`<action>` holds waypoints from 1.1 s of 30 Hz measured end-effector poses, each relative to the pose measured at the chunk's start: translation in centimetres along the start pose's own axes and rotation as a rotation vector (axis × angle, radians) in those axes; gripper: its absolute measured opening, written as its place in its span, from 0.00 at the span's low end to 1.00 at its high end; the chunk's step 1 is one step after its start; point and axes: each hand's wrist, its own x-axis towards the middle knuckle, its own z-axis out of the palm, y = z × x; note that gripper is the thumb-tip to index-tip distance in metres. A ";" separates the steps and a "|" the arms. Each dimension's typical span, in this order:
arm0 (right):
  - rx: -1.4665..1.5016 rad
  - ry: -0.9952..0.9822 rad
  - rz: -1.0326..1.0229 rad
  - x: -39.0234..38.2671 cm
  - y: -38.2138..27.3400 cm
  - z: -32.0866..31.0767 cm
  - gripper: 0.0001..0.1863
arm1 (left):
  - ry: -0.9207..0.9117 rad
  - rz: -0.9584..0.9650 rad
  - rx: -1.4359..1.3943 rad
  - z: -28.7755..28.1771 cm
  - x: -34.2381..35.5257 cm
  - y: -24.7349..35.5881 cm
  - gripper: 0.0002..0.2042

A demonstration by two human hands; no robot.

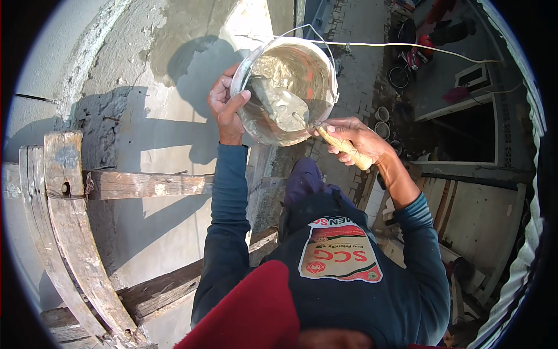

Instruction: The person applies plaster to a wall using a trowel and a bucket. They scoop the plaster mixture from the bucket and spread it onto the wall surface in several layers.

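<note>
A light-coloured bucket (321, 55) with a thin wire handle is tilted so that its inside faces me. Wet grey mortar (272, 68) coats its bottom and wall. My left hand (228, 103) grips the bucket's left rim, thumb over the edge. In my right hand (357, 141) is a trowel, its wooden handle (343, 145) wrapped by my fingers. The trowel's mortar-smeared blade (285, 107) reaches into the bucket, over the mortar. Part of the blade blends with the mortar, so its outline is hard to make out.
At left stands a rough wooden frame (70, 198) with a crossbar (148, 185) against a plastered wall (168, 218). A white cable (401, 44) runs behind the bucket. Far below right lie a paved path (354, 75), several buckets (382, 121) and a bicycle wheel (399, 77). Corrugated sheeting (519, 291) edges the right.
</note>
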 end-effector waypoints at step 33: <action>-1.502 0.763 -0.713 -5.5 3.3 -3.1 0.32 | 0.289 0.181 0.103 2.7 4.7 1.2 0.07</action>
